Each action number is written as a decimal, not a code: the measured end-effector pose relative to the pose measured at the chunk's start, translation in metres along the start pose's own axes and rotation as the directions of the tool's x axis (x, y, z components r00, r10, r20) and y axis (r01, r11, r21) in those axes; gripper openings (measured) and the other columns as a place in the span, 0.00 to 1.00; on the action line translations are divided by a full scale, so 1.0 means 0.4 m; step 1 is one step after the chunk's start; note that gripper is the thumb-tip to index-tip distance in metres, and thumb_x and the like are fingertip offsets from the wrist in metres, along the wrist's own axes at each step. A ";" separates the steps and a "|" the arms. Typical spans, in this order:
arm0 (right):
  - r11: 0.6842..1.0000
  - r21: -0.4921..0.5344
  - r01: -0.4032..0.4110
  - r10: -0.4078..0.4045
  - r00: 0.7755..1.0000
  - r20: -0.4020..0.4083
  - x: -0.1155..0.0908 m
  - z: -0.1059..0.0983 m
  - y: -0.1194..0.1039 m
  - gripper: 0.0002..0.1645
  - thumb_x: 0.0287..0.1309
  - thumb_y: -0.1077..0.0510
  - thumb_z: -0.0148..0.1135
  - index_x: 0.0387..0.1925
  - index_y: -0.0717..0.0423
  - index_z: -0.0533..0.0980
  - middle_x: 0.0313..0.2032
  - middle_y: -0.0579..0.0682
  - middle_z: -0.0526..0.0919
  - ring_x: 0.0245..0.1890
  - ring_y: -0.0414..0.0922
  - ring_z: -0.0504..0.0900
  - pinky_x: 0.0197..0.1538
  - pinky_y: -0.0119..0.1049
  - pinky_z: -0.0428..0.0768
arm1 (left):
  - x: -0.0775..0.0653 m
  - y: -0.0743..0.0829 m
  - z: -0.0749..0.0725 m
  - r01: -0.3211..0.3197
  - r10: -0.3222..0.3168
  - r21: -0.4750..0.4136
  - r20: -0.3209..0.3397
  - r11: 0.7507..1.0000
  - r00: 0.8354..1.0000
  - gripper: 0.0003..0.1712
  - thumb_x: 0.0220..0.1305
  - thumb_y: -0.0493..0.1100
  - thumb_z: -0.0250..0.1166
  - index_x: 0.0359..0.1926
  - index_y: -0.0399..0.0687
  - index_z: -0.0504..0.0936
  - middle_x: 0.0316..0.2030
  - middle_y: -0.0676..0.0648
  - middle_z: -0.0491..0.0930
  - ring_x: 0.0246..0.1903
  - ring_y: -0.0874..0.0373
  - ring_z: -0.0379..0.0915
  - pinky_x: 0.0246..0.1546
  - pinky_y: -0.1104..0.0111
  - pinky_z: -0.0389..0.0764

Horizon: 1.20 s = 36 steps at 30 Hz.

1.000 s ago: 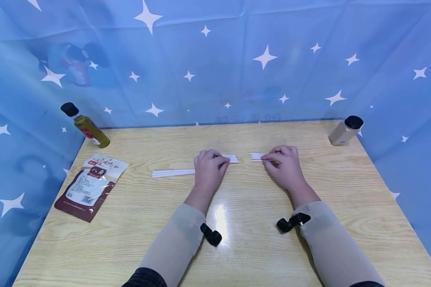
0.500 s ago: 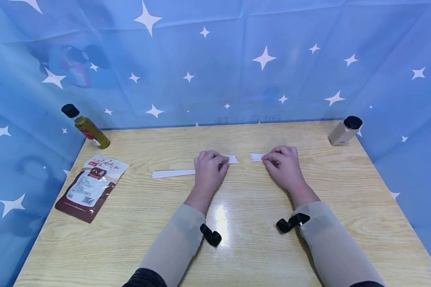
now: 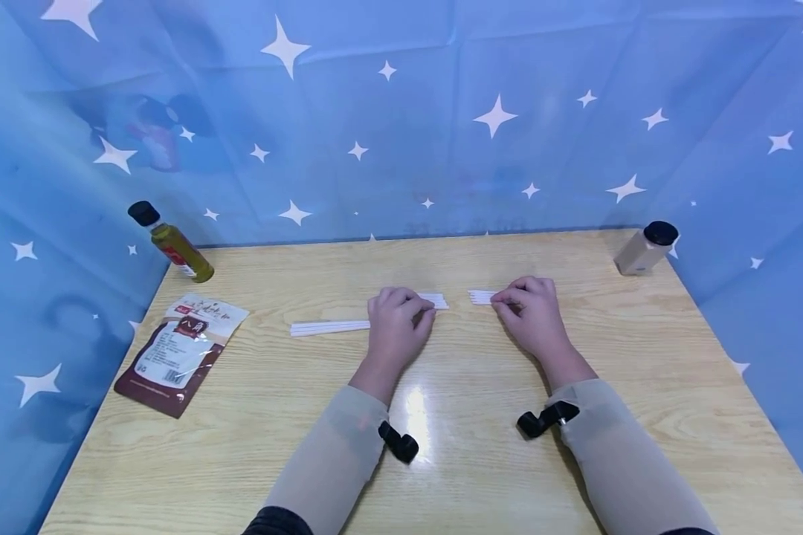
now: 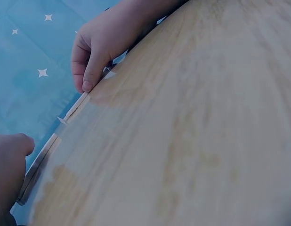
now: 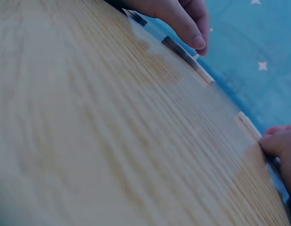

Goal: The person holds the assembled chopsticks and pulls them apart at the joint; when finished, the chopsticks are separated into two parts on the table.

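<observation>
Thin white sticks lie side by side in short rows on the wooden table. My left hand (image 3: 400, 327) is held low over a middle bundle of white sticks (image 3: 435, 301). In the right wrist view, a small gap shows between my left thumb (image 5: 197, 41) and the stick (image 5: 188, 59) below it. My right hand (image 3: 531, 312) has thumb and forefinger at the end of another bundle of white sticks (image 3: 480, 297), pinching it. A narrow stretch of table separates these two bundles. More white sticks (image 3: 328, 328) extend to the left from beneath my left hand.
A brown and white pouch (image 3: 181, 353) lies on the table (image 3: 468, 461) at left. Behind it stands an oil bottle (image 3: 181, 249) with a black cap. A black-lidded jar (image 3: 645, 249) stands at the back right corner. Blue star-patterned cloth (image 3: 421, 148) hangs behind the table.
The head view has shifted slightly, moving the scene a little right and down. Both hands keep their places over the sticks.
</observation>
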State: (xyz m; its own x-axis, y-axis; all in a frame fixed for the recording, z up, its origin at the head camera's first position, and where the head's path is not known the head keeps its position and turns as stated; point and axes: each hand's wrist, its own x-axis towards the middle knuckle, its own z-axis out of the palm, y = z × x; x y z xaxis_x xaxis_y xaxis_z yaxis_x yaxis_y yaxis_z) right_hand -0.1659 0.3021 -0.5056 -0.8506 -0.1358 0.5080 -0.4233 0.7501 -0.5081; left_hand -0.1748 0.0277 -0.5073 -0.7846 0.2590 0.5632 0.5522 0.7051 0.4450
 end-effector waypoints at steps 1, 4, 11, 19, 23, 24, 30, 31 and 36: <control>1.000 0.001 0.003 -0.003 1.000 -0.003 -0.002 0.001 0.001 0.04 0.60 0.69 0.76 0.35 0.59 0.90 0.39 0.57 0.82 0.44 0.57 0.75 0.55 0.57 0.63 | -0.002 0.001 0.000 -0.001 0.001 -0.006 0.001 1.000 1.000 0.04 0.69 0.46 0.75 0.39 0.54 0.95 0.40 0.52 0.87 0.47 0.52 0.78 0.51 0.51 0.72; 1.000 0.012 0.013 -0.013 1.000 -0.018 -0.004 0.001 -0.001 0.04 0.60 0.69 0.76 0.36 0.60 0.90 0.39 0.58 0.81 0.44 0.57 0.76 0.56 0.57 0.63 | -0.007 0.001 0.001 -0.007 0.007 -0.017 0.000 1.000 1.000 0.05 0.69 0.47 0.74 0.39 0.54 0.95 0.41 0.52 0.87 0.48 0.52 0.78 0.52 0.50 0.72; 1.000 0.013 -0.016 0.017 0.998 -0.058 -0.004 -0.001 -0.021 0.04 0.61 0.66 0.76 0.38 0.61 0.89 0.40 0.58 0.81 0.47 0.60 0.75 0.57 0.61 0.64 | -0.012 -0.001 -0.001 -0.040 0.040 -0.003 -0.008 0.999 0.999 0.05 0.70 0.48 0.74 0.38 0.55 0.94 0.40 0.54 0.87 0.48 0.54 0.77 0.54 0.52 0.71; 1.000 0.008 0.009 -0.008 0.997 -0.081 -0.001 0.018 -0.043 0.04 0.61 0.64 0.76 0.38 0.59 0.90 0.43 0.59 0.81 0.49 0.64 0.73 0.54 0.66 0.62 | -0.019 -0.004 -0.012 -0.034 0.033 0.036 0.008 0.999 0.999 0.05 0.70 0.47 0.73 0.39 0.55 0.94 0.41 0.54 0.87 0.48 0.54 0.77 0.52 0.53 0.73; 0.999 -0.003 0.039 -0.039 0.997 -0.073 0.001 0.037 -0.054 0.03 0.60 0.63 0.76 0.37 0.57 0.90 0.43 0.58 0.82 0.49 0.64 0.73 0.51 0.65 0.63 | -0.025 -0.008 -0.021 -0.038 0.038 0.046 0.004 0.998 0.999 0.04 0.70 0.45 0.73 0.41 0.54 0.94 0.41 0.52 0.87 0.47 0.53 0.78 0.52 0.52 0.74; 0.999 -0.011 0.042 -0.043 0.996 -0.074 0.002 0.042 -0.058 0.03 0.60 0.63 0.76 0.37 0.57 0.90 0.42 0.58 0.82 0.48 0.64 0.73 0.50 0.65 0.64 | -0.027 -0.009 -0.024 -0.040 0.040 0.048 0.000 0.998 0.999 0.05 0.70 0.45 0.73 0.43 0.54 0.94 0.41 0.52 0.87 0.47 0.53 0.78 0.52 0.52 0.74; 0.996 -0.080 0.027 -0.037 0.991 -0.129 0.013 0.071 -0.089 0.04 0.61 0.59 0.74 0.36 0.56 0.90 0.39 0.57 0.84 0.45 0.63 0.75 0.46 0.63 0.68 | -0.039 -0.020 -0.050 -0.045 0.046 0.088 -0.003 0.995 0.999 0.12 0.70 0.45 0.72 0.52 0.55 0.92 0.43 0.52 0.88 0.48 0.52 0.79 0.53 0.52 0.74; 0.996 -0.087 0.029 -0.041 0.989 -0.142 0.015 0.076 -0.094 0.05 0.61 0.59 0.74 0.36 0.57 0.90 0.39 0.57 0.84 0.45 0.64 0.76 0.45 0.63 0.69 | -0.042 -0.022 -0.055 -0.046 0.046 0.093 -0.002 0.995 0.999 0.12 0.70 0.45 0.72 0.53 0.55 0.92 0.44 0.52 0.88 0.48 0.52 0.79 0.53 0.52 0.74; 0.994 -0.096 0.051 -0.066 0.986 -0.155 0.021 0.103 -0.126 0.05 0.59 0.58 0.76 0.35 0.56 0.90 0.38 0.58 0.85 0.43 0.64 0.77 0.44 0.64 0.69 | -0.055 -0.039 -0.077 -0.034 0.033 0.093 0.010 0.995 0.999 0.13 0.70 0.46 0.73 0.53 0.55 0.91 0.45 0.50 0.88 0.49 0.52 0.80 0.54 0.52 0.74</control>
State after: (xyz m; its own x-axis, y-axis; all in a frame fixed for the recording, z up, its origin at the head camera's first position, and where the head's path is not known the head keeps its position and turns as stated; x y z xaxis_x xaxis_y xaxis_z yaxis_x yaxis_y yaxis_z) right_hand -0.1644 0.2367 -0.5044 -0.7622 -0.0832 0.6419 -0.4345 0.8007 -0.4123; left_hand -0.1575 -0.0092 -0.5052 -0.7687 0.2889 0.5706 0.5499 0.7542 0.3590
